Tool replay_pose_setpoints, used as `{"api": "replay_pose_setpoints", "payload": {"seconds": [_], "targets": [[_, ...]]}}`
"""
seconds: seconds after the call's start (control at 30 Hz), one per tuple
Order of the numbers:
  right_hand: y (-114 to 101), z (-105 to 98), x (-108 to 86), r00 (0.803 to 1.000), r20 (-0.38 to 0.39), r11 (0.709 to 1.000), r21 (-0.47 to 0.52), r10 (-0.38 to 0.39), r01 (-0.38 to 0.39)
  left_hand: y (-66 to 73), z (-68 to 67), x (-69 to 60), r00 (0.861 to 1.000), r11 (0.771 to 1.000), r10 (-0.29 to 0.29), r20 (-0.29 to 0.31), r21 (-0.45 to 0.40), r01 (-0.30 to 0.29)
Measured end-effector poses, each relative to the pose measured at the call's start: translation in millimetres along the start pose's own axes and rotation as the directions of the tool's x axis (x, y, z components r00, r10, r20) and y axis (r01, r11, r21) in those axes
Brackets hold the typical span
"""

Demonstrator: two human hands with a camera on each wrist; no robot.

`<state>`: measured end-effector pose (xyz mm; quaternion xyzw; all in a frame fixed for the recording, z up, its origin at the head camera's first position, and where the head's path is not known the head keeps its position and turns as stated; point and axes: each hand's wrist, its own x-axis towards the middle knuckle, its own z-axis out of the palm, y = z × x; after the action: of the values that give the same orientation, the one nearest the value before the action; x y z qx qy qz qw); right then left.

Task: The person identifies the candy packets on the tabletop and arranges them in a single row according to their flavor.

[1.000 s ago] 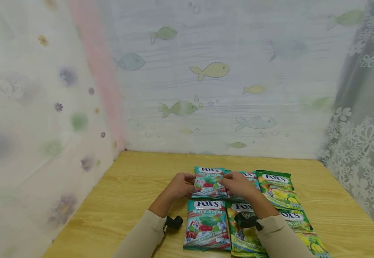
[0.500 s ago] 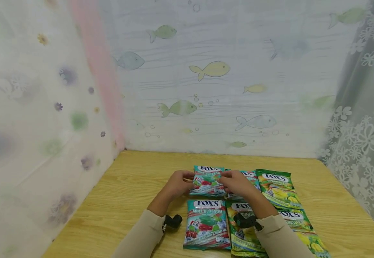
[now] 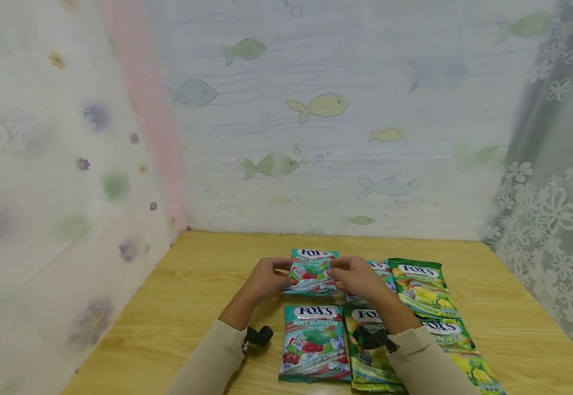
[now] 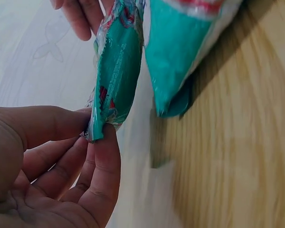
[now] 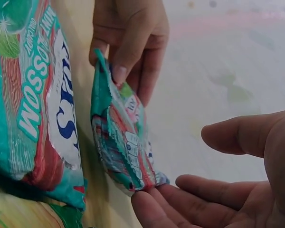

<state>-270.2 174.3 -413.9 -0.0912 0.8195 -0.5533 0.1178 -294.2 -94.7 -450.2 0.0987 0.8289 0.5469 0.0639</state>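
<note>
A teal FOX'S Mint Blossom bag [image 3: 313, 274] is held tilted between both hands at the back of the group. Its left edge is pinched by my left hand [image 3: 265, 277], thumb against fingers in the left wrist view [image 4: 52, 161]. My right hand [image 3: 360, 277] touches the opposite edge with its fingertips; the right wrist view shows that hand [image 5: 247, 166] with the thumb raised away from the bag [image 5: 123, 137]. Just in front lies another teal bag [image 3: 314, 343]. A third teal bag [image 3: 381, 270] is partly hidden behind my right hand.
Green-and-yellow FOX'S bags lie to the right, one at the back [image 3: 422, 288], one in front [image 3: 372, 362] partly under my right forearm, and another [image 3: 459, 351] beyond it. The wooden table [image 3: 192, 280] meets a fish-patterned cloth [image 3: 326, 175] behind and a flowered one at left.
The held teal bag has moved slightly up and left, away from the teal bag beside it, with both hands moving along. My right fingers and thumb look more spread. The other bags stay put.
</note>
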Motion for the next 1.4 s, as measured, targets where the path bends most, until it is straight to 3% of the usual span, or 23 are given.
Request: {"api": "replay_pose_setpoints", "payload": {"seconds": [0.4,0.63,0.83,1.17,1.4], "targets": [[-12.8,16.8,7.8,0.997,0.028,0.998,0.028,-0.066,0.065,9.3,-27.5,-7.6,0.999,0.999,0.03,-0.032,0.04,-0.028],[-28.3,34.6,13.7,0.994,0.045,0.995,0.023,-0.101,0.1,10.7,-52.1,-16.9,0.996,0.999,0.012,-0.087,0.049,-0.007],[-38.5,49.0,22.2,0.994,0.05,0.995,0.021,-0.101,0.1,11.4,-73.1,-22.4,0.995,0.997,0.031,-0.096,0.079,-0.023],[-47.7,72.7,39.6,0.987,0.041,0.988,-0.006,-0.154,0.154,3.2,-100.3,-23.5,0.99,0.993,0.04,-0.132,0.111,-0.025],[-49.5,97.6,52.2,0.983,0.068,0.985,0.051,-0.17,0.167,-8.9,-121.5,-28.7,0.986,0.992,0.017,-0.167,0.13,0.005]]}}
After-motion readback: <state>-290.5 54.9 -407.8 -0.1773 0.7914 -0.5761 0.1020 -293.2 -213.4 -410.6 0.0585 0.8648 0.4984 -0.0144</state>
